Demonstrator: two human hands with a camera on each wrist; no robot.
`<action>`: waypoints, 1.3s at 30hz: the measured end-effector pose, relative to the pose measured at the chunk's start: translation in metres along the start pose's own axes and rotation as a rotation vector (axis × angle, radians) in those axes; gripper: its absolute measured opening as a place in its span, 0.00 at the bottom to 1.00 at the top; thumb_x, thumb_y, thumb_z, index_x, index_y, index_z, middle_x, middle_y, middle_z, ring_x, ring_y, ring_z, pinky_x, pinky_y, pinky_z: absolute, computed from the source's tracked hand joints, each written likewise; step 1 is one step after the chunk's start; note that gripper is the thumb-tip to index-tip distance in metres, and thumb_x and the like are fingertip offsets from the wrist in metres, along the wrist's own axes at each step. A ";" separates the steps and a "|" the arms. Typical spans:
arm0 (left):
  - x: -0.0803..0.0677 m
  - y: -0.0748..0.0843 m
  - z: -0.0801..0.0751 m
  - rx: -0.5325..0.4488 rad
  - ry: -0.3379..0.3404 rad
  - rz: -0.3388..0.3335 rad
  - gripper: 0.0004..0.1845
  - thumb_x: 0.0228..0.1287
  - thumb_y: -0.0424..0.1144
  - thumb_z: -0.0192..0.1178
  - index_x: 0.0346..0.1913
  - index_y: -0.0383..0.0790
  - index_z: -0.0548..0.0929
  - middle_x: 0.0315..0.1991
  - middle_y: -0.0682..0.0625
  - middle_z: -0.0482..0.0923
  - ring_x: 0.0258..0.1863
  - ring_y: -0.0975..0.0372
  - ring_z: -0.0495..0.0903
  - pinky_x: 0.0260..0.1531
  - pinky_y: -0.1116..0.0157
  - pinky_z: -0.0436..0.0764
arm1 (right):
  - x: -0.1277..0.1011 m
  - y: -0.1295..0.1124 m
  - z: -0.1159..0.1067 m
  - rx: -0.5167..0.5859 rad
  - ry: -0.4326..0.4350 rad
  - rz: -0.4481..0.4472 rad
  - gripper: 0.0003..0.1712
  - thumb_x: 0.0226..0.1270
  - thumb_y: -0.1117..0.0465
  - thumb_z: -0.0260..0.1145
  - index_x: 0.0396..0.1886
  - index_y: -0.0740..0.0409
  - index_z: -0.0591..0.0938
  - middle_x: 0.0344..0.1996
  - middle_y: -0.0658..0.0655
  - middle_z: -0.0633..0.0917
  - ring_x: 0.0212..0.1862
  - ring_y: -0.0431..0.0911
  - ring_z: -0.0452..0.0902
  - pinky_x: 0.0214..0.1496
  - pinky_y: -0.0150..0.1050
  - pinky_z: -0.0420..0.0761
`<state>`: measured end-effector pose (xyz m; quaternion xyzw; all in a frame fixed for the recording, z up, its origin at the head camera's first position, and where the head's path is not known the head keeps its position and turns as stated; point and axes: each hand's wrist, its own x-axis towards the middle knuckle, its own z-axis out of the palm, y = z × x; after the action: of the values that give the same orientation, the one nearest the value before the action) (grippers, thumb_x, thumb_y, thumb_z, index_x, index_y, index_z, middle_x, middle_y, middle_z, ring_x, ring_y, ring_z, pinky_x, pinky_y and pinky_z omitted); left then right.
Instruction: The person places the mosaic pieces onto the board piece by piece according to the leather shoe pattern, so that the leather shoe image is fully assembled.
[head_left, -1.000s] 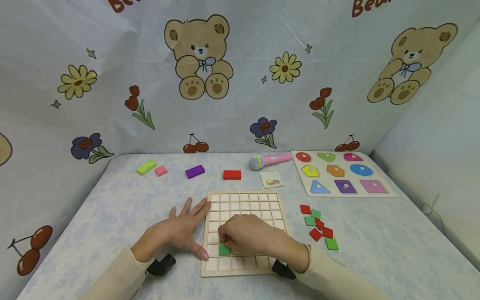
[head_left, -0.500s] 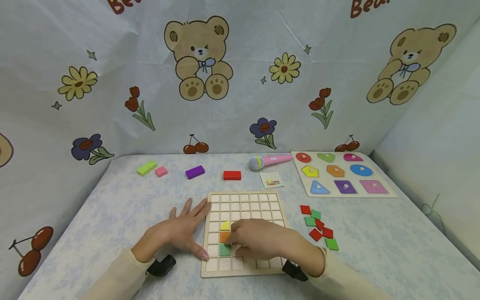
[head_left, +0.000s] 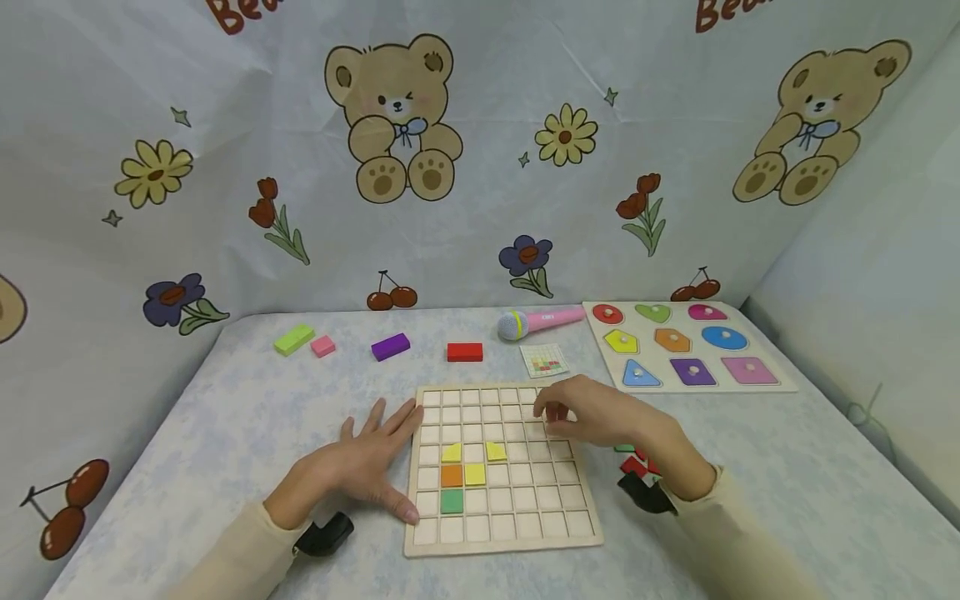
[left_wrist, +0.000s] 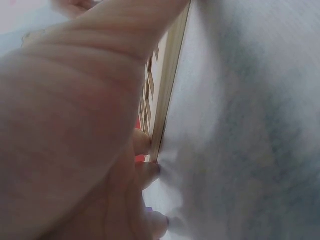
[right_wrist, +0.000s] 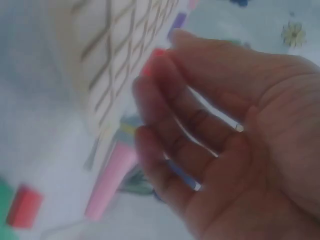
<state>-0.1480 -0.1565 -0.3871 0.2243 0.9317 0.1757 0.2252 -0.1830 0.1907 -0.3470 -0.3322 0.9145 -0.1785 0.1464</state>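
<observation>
Left hand (head_left: 360,462): flat on the tabletop (head_left: 225,417), fingers straight and spread, fingertips and thumb against the left edge of the grid board (head_left: 555,508); holds nothing. Left wrist view shows the fingers (left_wrist: 142,142) touching the board's rim.
Right hand (head_left: 600,417): hovers over the board's far right corner, fingers loosely bent, palm empty in the right wrist view (right_wrist: 200,135); grips nothing.
Grid board: wooden tray of square cells, near the front edge of the tabletop, centre.
Tiles in board: green tile (head_left: 452,501) in the second column, one row up from the near edge; orange tile (head_left: 452,476) in the cell just behind it; yellow square tile (head_left: 474,474) right of the orange, touching it; two yellow quarter-round tiles (head_left: 451,452) and (head_left: 495,452) one row further back, one cell apart.
Loose tiles (head_left: 636,467): red and green squares on the tabletop right of the board, mostly hidden behind the right wrist.
Pattern card (head_left: 543,360): small, flat, just behind the board's far right corner.
Toy microphone (head_left: 540,322): pink, lying behind the card.
Blocks: lime (head_left: 293,339), pink (head_left: 322,346), purple (head_left: 391,347), red (head_left: 464,352), in a row along the far part of the tabletop.
Shape puzzle (head_left: 686,346): far right corner of the tabletop, all pegged shapes seated.
</observation>
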 end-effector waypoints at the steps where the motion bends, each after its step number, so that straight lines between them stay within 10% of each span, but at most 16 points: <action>1: 0.000 0.001 0.000 -0.004 0.002 0.001 0.76 0.37 0.71 0.75 0.82 0.45 0.39 0.83 0.45 0.32 0.79 0.37 0.28 0.63 0.23 0.36 | -0.002 0.007 -0.004 0.003 0.003 0.016 0.08 0.69 0.62 0.68 0.46 0.54 0.84 0.33 0.43 0.82 0.38 0.38 0.75 0.44 0.38 0.79; 26: 0.001 0.000 0.001 -0.004 0.001 -0.006 0.76 0.35 0.71 0.76 0.82 0.45 0.40 0.83 0.45 0.32 0.79 0.38 0.27 0.63 0.23 0.35 | -0.024 0.094 -0.018 0.163 -0.083 0.310 0.10 0.57 0.63 0.76 0.37 0.53 0.84 0.34 0.51 0.81 0.40 0.45 0.75 0.45 0.38 0.78; 39: 0.000 0.001 0.000 -0.003 0.004 -0.012 0.77 0.35 0.71 0.76 0.82 0.45 0.40 0.83 0.45 0.33 0.79 0.38 0.28 0.63 0.23 0.36 | -0.016 0.081 -0.023 0.139 -0.027 0.210 0.06 0.63 0.65 0.70 0.35 0.55 0.80 0.29 0.49 0.80 0.34 0.43 0.74 0.38 0.35 0.78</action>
<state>-0.1476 -0.1557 -0.3871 0.2179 0.9332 0.1764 0.2246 -0.2252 0.2649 -0.3584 -0.2262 0.9276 -0.2209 0.1992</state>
